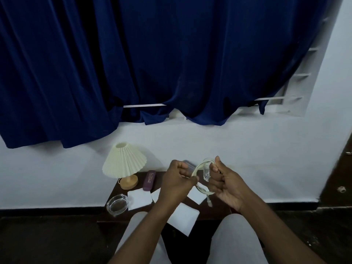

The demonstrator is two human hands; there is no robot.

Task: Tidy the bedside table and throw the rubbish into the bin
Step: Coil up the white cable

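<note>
Both my hands hover over the dark bedside table point(114, 189) and hold a pale cable point(198, 168) coiled into a loop between them. My left hand point(177, 182) pinches the loop at its left side. My right hand point(226, 184) grips the right side of the coil, and the cable's plug end point(209, 201) dangles below it. Several white paper sheets point(139, 199) lie on the table under my hands. A drinking glass point(206, 173) stands behind the coil.
A cream pleated lamp point(123, 164) on a wooden base stands at the table's back left. A purple case point(149, 180) lies beside it, and a glass ashtray point(116, 204) sits at the front left. Blue curtains hang above the white wall.
</note>
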